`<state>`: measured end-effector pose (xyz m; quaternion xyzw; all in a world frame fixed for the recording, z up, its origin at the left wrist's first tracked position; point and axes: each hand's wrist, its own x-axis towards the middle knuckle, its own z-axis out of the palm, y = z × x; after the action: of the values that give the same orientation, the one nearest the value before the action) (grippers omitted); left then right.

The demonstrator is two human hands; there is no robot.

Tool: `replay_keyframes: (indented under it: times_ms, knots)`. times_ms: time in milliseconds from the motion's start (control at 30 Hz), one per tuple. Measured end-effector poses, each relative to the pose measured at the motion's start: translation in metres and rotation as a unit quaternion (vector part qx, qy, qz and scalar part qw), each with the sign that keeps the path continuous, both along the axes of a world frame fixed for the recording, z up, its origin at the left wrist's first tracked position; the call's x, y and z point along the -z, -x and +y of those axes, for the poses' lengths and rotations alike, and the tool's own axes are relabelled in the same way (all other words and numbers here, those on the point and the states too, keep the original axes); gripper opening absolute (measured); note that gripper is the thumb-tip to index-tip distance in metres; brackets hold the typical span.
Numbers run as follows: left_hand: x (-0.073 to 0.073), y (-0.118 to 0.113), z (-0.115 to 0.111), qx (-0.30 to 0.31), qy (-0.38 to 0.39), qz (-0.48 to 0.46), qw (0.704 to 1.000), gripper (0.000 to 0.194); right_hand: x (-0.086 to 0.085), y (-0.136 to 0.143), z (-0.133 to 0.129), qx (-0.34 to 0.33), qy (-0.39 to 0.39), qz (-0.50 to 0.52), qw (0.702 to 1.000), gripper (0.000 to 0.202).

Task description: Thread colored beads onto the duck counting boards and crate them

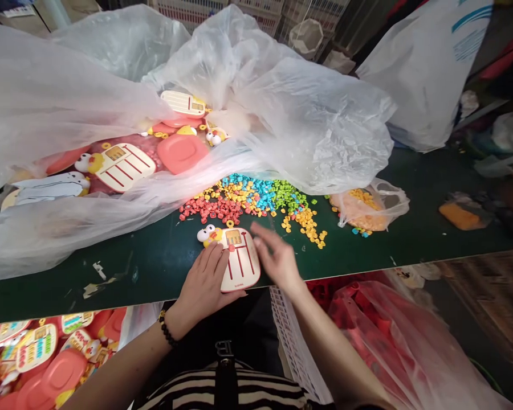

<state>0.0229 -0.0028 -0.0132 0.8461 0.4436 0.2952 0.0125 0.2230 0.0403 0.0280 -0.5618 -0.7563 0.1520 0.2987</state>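
While the left hand (pixel 207 269) clasps its left side, one cream, duck-headed slotted toy board (pixel 245 270) lies on the green tabletop (pixel 160 276), near edge: presumably light, stiff, smooth plastic; best held by side edges. Right hand (pixel 279 259): half-curled alongside, blurred; grip indeterminable.

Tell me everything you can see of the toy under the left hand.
The toy is a cream, rounded panel, apparently plastic, with a red rim and dark red slots. A small window sits near its far edge, with a red piece just below. A big-eyed head and a yellow ring show at the far side. It lies face up on the green table. The left hand covers its left side; whether the blurred right hand touches it is unclear.
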Motion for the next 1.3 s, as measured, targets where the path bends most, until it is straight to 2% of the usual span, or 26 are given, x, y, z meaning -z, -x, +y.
replay_keyframes:
  times_ms: [67,167,233,333,400,500,600,667,767,933,1100,1300]
  knots:
    - [-0.002,0.002,0.001,-0.004,0.002,0.000,1.000,0.087,0.003,-0.012,0.034,0.088,-0.041,0.012,0.995,0.032]
    - [-0.006,0.004,0.003,-0.004,0.006,-0.001,1.000,0.091,0.011,-0.018,0.072,0.097,-0.034,-0.071,0.992,0.024]
    - [-0.007,0.004,0.005,0.007,0.003,0.002,1.000,0.092,0.016,-0.017,0.080,0.096,-0.027,-0.122,0.987,0.023]
    - [-0.009,0.005,0.004,0.012,0.002,0.009,1.000,0.093,0.018,-0.016,0.077,0.099,-0.034,-0.136,0.985,0.023]
    - [-0.013,0.008,0.002,-0.004,0.012,0.010,1.000,0.097,0.017,-0.018,0.072,0.102,-0.044,-0.101,0.989,0.025]
    - [-0.023,0.011,0.001,0.008,0.003,0.028,1.000,0.100,0.010,-0.017,0.060,0.100,-0.049,0.023,0.994,0.026]
    - [-0.029,0.010,0.006,0.068,-0.011,0.085,0.994,0.095,0.004,-0.004,0.045,0.035,-0.025,0.159,0.986,0.016]
    - [-0.026,0.006,0.011,0.076,-0.005,0.107,0.991,0.092,0.003,0.009,0.035,-0.007,-0.019,0.209,0.978,0.010]
    - [-0.017,0.000,0.014,0.060,0.000,0.087,0.994,0.091,0.004,0.023,0.028,-0.019,-0.021,0.240,0.970,0.013]
    - [-0.011,-0.003,0.011,0.032,-0.002,0.047,0.998,0.088,0.007,0.025,0.030,-0.007,-0.029,0.216,0.976,0.022]
    - [-0.014,-0.004,0.014,0.045,-0.007,0.082,0.996,0.087,0.012,0.027,0.036,-0.026,-0.030,0.200,0.979,0.020]
    - [-0.016,-0.004,0.009,0.014,0.003,0.085,0.996,0.085,0.024,0.024,0.029,-0.084,-0.012,0.060,0.995,0.028]
